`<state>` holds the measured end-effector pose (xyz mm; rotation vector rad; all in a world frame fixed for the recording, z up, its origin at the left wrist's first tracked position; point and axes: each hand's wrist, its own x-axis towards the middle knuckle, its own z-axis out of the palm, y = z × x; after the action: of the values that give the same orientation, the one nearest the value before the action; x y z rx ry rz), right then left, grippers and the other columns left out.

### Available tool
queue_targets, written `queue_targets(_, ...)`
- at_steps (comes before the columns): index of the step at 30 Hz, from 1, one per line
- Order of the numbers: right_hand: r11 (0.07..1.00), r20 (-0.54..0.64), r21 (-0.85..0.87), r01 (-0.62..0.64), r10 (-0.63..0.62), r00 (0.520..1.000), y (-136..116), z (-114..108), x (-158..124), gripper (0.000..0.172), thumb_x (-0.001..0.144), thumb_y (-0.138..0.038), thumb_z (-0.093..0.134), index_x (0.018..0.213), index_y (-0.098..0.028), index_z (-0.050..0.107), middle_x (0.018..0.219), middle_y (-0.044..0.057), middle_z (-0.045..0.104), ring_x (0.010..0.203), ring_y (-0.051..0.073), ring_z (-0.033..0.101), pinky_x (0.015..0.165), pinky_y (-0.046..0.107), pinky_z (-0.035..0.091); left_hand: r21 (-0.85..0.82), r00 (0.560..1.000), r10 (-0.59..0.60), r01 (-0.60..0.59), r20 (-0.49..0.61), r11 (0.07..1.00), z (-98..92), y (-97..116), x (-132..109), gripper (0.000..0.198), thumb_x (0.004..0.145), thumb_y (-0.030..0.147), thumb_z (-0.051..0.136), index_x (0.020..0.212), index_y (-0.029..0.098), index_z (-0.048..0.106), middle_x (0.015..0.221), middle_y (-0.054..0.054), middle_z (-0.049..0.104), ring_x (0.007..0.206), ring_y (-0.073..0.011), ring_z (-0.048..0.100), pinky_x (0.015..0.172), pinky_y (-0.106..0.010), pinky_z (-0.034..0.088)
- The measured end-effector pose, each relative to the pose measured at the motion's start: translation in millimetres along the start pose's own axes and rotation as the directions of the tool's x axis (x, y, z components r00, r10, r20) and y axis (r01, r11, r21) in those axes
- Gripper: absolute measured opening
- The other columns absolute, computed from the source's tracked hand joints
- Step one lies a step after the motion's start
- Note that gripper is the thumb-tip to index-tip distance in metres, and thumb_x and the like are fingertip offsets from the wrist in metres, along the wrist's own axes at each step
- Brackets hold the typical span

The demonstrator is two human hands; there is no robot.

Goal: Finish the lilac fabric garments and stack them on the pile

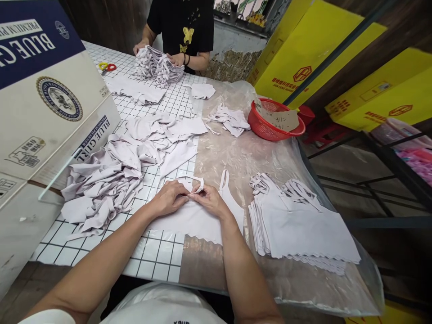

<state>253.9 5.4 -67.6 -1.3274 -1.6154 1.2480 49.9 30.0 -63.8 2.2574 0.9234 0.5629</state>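
Observation:
A pale camisole top [199, 220] with a scalloped hem lies flat on the table in front of me. My left hand [173, 196] pinches the fabric at its upper edge, beside the base of a strap. Close against it, my right hand [208, 198] is closed on the same spot, thumb and fingers pressed together by the looped strap [195, 181]. The other strap [224, 179] stands up in a loop to the right of my hands. What lies between my fingertips is partly hidden.
Loose pale garments [108, 180] are heaped at left beside a large carton [50, 99]. A neat stack of tops [300, 220] lies at right. A red basket [275, 132] holds cardboard. Across the table, a person [182, 31] handles bundled garments [157, 65] near scissors [107, 67].

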Motion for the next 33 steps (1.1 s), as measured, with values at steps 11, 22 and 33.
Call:
queue_targets(11, 0.996, -0.003, 0.084, -0.004, 0.004, 1.0, -7, 1, 2, 0.033, 0.079, -0.05, 0.071, 0.081, -0.018, 0.065, 0.08, 0.002, 0.065, 0.077, 0.016, 0.059, 0.075, 0.03, 0.047, -0.008, 0.999, -0.038, 0.038, 0.037, 0.999, 4.6, -6, -1, 0.008, 0.084, 0.024, 0.066, 0.081, 0.02, 0.072, 0.078, -0.003, 0.072, 0.081, -0.0203, 0.059, 0.085, -0.037, 0.04)
queue_targets(22, 0.994, 0.052, -0.053, 0.091, -0.088, 0.995, -4, 10, 0, 0.023, 0.084, -0.042, 0.07, 0.088, -0.019, 0.073, 0.09, 0.005, 0.069, 0.086, 0.02, 0.062, 0.08, 0.033, 0.05, 0.057, 0.999, -0.044, 0.043, 0.009, 0.997, 6.5, -6, 1, 0.021, 0.084, 0.025, 0.061, 0.064, 0.018, 0.061, 0.065, -0.002, 0.064, 0.072, -0.0188, 0.057, 0.076, -0.034, 0.039)
queue_targets(33, 0.988, 0.092, -0.125, 0.09, -0.079, 0.993, -5, 4, -1, 0.021, 0.087, -0.039, 0.066, 0.088, -0.018, 0.071, 0.089, 0.005, 0.067, 0.078, 0.017, 0.059, 0.072, 0.031, 0.047, 0.04, 0.999, -0.048, 0.047, 0.008, 0.998, 6.7, -6, 2, 0.019, 0.086, 0.029, 0.064, 0.071, 0.019, 0.068, 0.066, -0.002, 0.066, 0.073, -0.0189, 0.057, 0.078, -0.034, 0.039)
